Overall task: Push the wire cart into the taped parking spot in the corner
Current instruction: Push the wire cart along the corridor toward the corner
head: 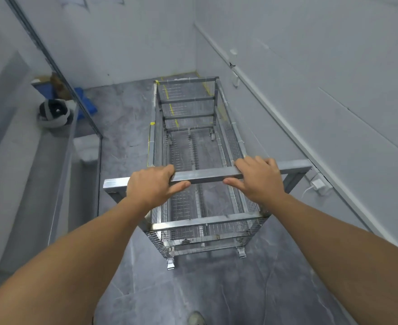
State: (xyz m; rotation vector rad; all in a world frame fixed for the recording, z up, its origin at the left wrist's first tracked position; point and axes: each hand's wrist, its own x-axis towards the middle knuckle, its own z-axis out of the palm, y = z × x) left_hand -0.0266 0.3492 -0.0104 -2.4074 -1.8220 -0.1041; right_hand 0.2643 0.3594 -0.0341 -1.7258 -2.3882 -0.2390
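Left hand (150,185): fingers curled over grey square-tube metal handle bar (206,175); silver wire-mesh cart (193,160): nose entering yellow taped floor outline (151,141) by the corner; right hand (259,178): likewise wrapped; advised: push evenly, hold parallel to right white wall (310,78).

One wire cart (193,160) stands ahead. Two hands grip its one handle bar (207,175): the left hand (150,186) and the right hand (259,181). Two near legs show, and one far caster (212,136). One helmet (53,112) lies far left.
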